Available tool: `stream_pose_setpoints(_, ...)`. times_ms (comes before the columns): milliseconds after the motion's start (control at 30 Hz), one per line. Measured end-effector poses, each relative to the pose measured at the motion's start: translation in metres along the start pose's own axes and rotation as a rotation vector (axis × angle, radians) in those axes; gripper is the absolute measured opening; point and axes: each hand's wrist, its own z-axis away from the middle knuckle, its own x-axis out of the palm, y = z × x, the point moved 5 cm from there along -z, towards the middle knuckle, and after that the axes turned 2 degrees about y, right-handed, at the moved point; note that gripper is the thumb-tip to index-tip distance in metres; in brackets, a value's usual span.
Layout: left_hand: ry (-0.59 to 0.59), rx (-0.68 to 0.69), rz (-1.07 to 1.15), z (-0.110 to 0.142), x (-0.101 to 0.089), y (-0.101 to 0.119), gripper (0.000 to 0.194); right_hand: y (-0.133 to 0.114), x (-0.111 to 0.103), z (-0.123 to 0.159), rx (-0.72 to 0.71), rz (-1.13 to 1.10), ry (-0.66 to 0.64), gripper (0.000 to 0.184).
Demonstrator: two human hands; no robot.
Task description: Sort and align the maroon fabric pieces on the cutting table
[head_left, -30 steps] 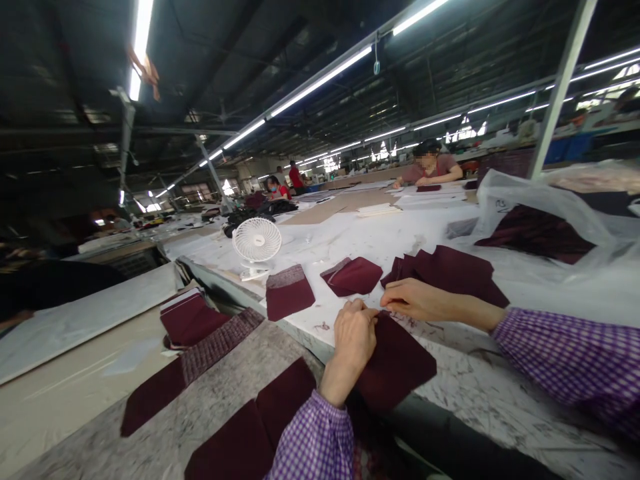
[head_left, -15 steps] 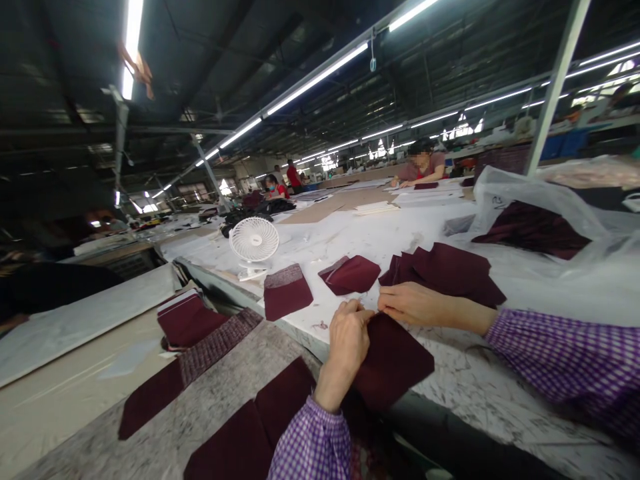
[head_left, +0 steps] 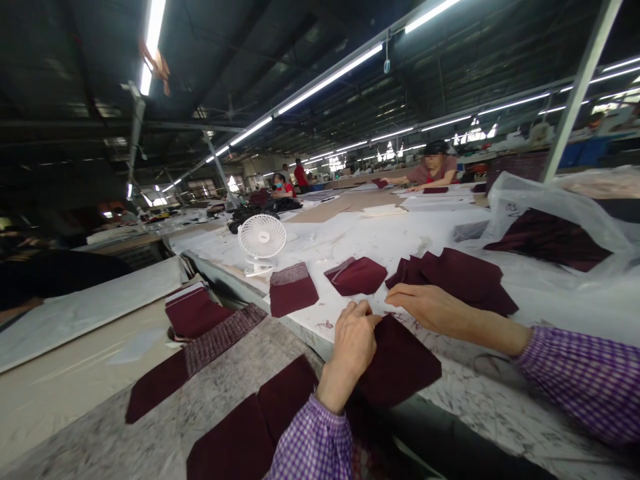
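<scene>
My left hand point(head_left: 353, 340) is closed on the upper left edge of a dark maroon fabric piece point(head_left: 407, 367) with cut corners, which hangs partly over the front edge of the white table. My right hand point(head_left: 435, 312) hovers just above and to the right of that edge, its fingertips pressed together; whether anything thin is between them is hidden. Behind it lies a fanned stack of maroon fabric pieces point(head_left: 463, 277). Farther left on the table are a folded maroon piece point(head_left: 361, 277) and a maroon piece with a speckled grey band point(head_left: 295, 298).
A small white fan point(head_left: 262, 237) stands near the table edge. More maroon panels point(head_left: 230, 440) and a long banded strip point(head_left: 160, 390) lie on the lower surface at left. At right is a clear plastic bag point(head_left: 505, 200) with maroon fabric. A co-worker point(head_left: 435, 170) leans over the far table.
My right hand has drawn slightly away from the fabric's top edge, which my left hand still holds. The view has shifted a little, moving the scene rightward.
</scene>
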Motion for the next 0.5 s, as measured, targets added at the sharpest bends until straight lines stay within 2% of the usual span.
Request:
stream_pose_setpoints(100, 0.001, 0.002, 0.024, 0.001, -0.004, -0.003, 0.037, -0.014, 0.002, -0.003, 0.002, -0.194, -0.042, 0.033)
stream_pose_setpoints(200, 0.023, -0.013, 0.117, 0.01, -0.012, -0.016, 0.031, -0.018, 0.006, -0.004, 0.024, -0.277, -0.073, 0.034)
stream_pose_setpoints(367, 0.113, -0.026, 0.284, 0.03, -0.025, -0.039, 0.028, -0.011, 0.012, -0.002, 0.058, -0.266, -0.127, 0.035)
stream_pose_setpoints(500, 0.138, 0.04, 0.208, 0.037, -0.025, -0.038, 0.029, -0.014, 0.007, -0.004, 0.024, -0.241, -0.14, 0.036)
